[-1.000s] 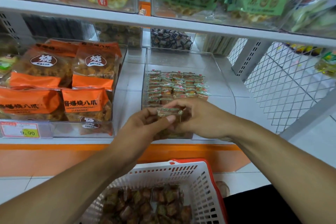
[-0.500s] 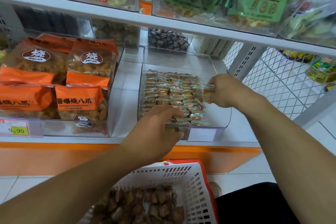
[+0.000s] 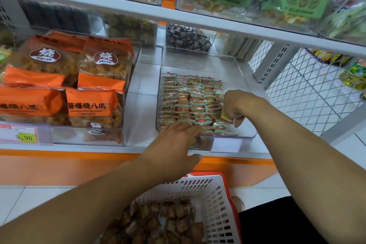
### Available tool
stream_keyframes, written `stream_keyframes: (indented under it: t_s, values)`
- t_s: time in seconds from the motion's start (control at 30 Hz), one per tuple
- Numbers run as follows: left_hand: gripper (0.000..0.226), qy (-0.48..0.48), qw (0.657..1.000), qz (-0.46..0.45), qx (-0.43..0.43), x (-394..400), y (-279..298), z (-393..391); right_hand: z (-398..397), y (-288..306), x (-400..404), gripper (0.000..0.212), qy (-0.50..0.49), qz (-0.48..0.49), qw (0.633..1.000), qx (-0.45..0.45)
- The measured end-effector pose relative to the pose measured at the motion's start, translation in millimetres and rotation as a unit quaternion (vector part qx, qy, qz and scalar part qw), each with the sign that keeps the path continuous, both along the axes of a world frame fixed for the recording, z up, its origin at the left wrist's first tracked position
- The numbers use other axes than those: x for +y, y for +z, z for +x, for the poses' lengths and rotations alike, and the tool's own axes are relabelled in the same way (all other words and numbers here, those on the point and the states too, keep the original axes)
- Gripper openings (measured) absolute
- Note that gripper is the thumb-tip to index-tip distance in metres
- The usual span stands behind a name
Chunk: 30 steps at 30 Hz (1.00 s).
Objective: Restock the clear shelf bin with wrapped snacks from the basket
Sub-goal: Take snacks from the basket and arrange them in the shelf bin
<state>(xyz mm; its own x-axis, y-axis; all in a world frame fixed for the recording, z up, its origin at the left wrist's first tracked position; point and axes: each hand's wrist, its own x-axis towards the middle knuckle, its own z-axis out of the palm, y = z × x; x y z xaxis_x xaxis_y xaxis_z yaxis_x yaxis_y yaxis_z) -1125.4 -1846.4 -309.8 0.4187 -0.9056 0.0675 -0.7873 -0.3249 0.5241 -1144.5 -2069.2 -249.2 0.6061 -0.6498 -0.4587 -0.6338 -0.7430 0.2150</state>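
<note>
A clear shelf bin on the lower shelf holds neat rows of small green-and-red wrapped snacks. My left hand lies flat at the bin's front edge, its straight fingers touching the front row. At the right end of the rows, my right hand has curled fingers pinching a wrapped snack. Below, a white basket with a red rim holds several more wrapped snacks.
Orange snack bags fill the bin to the left, with a price tag on its front. Behind stands a bin of dark wrapped sweets. An upper shelf edge overhangs. A wire mesh panel closes the right side.
My right hand has come forward along the right end of the rows toward the bin's front. My left hand has stayed at the front edge of the bin.
</note>
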Motion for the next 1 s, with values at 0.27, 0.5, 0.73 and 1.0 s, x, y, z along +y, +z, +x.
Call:
stream_keyframes:
  t_s: [0.27,0.5,0.73,1.0]
  values:
    - [0.059,-0.013,1.0,0.011,-0.001,1,-1,3,-5,4,9,0.017,0.039,-0.134,0.987,-0.083]
    - [0.064,-0.024,0.999,0.028,-0.002,3,1,4,-2,-24,10,0.031,0.087,-0.2,0.973,-0.082]
    - [0.068,-0.044,0.998,0.043,-0.011,4,2,7,-4,-43,12,0.034,0.109,-0.196,0.968,-0.112]
    - [0.07,-0.05,0.997,0.045,-0.024,2,-3,9,-16,1,5,0.011,0.107,-0.079,0.989,-0.069]
